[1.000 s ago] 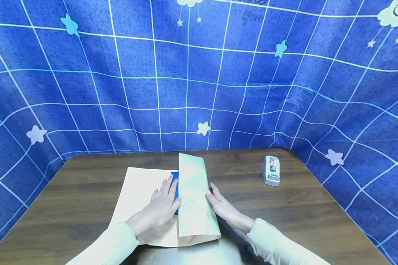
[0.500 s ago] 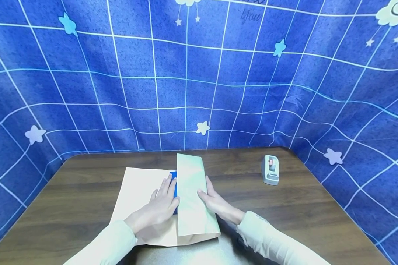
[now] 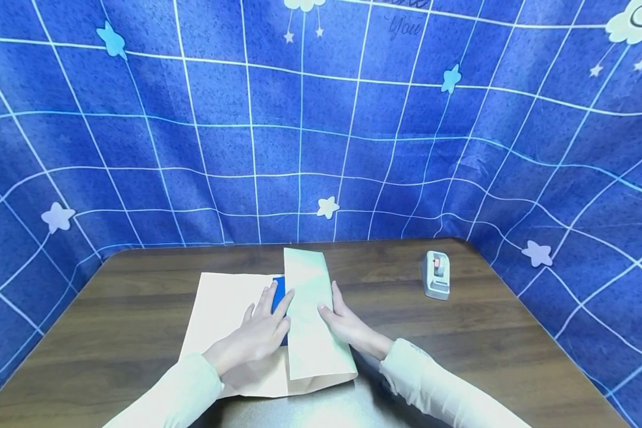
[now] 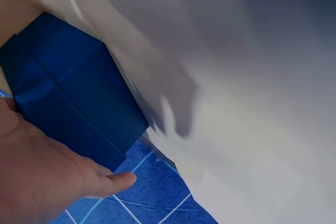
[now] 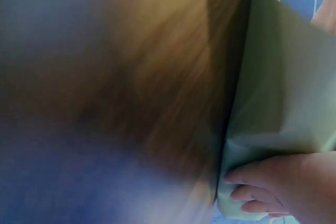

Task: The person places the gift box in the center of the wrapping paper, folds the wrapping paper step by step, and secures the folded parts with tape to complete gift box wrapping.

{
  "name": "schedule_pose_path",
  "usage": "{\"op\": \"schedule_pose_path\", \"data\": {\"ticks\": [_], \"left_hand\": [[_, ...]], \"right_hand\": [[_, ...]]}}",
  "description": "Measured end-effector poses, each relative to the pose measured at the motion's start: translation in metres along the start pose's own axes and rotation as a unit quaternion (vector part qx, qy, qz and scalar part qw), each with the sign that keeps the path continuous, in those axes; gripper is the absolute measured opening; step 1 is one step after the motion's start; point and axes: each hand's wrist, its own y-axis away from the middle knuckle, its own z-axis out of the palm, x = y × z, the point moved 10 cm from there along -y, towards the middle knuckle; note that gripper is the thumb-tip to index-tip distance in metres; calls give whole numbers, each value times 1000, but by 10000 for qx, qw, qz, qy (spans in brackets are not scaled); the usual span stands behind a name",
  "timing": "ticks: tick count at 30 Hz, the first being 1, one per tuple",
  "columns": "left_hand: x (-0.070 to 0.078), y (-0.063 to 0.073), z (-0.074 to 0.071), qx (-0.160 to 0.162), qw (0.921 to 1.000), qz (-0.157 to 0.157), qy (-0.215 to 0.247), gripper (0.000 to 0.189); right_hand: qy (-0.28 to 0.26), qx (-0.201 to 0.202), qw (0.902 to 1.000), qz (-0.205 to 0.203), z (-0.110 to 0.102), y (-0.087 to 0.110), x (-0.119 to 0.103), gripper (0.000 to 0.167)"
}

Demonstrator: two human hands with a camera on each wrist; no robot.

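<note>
Nearest, both pale sleeves (image 3: 163,395) run off the bottom edge, and a glare whitens the near part of the tabletop (image 3: 123,315). A sheet of paper (image 3: 214,303), cream inside and pale green outside, lies on it, its right part folded over a blue box (image 4: 79,93); most of the box is hidden from the head camera by this flap (image 3: 307,315) and the left hand (image 3: 251,336), so only a strip shows. That hand lies with its fingers spread over the strip, a fingertip and the thumb reaching the flap's free edge; how firmly it presses, I cannot tell. The right hand (image 3: 353,327) rests at the folded right side, thumb on top of the flap, fingers extended along the edge, their tips partly out of sight. The right wrist view is blurred across the tabletop. Farther off to the right, well apart from the paper, stands a tape dispenser (image 3: 437,276). Behind everything hangs a blue cloth (image 3: 278,148) with grid lines and stars, its upper lettering cut off.
</note>
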Motion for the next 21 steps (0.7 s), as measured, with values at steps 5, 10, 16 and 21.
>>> {"op": "schedule_pose_path", "data": {"ticks": [5,10,16,21], "left_hand": [[1,1,-2,57,10000,-11,19,52],[2,0,-2,89,10000,-15,-24,52],[2,1,-1,17,10000,-17,53,53],[4,1,-2,61,9999,19,135,53]], "right_hand": [[-170,19,9996,221,2,17,3,76],[-504,-159,9984,179,7,27,0,76],[-732,-266,9969,138,11,27,-2,74],[-549,253,9974,402,3,32,4,76]]}}
